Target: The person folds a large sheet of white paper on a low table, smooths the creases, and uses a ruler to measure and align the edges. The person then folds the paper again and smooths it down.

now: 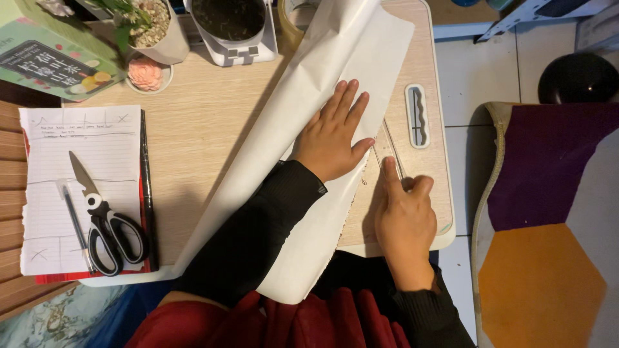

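Note:
A long white paper sheet [309, 129] runs diagonally over the light wooden desk [193, 129], its lower end hanging over the front edge toward my lap. My left hand [335, 132] lies flat on the sheet with fingers spread, pressing it down. Just right of the paper's edge, a clear ruler [385, 145] lies on the desk. My right hand [405, 216] is curled on the ruler's near end, its index finger stretched along it. Both sleeves are black.
At the left, black-handled scissors [106, 225] and a pen [74, 219] lie on a lined notepad [77, 148]. A black pencil [147, 180] lies beside it. Plant pots [232, 29], a pink flower ornament [145, 74] and a green box [45, 51] stand at the back. A patterned cushion [548, 225] sits to the right.

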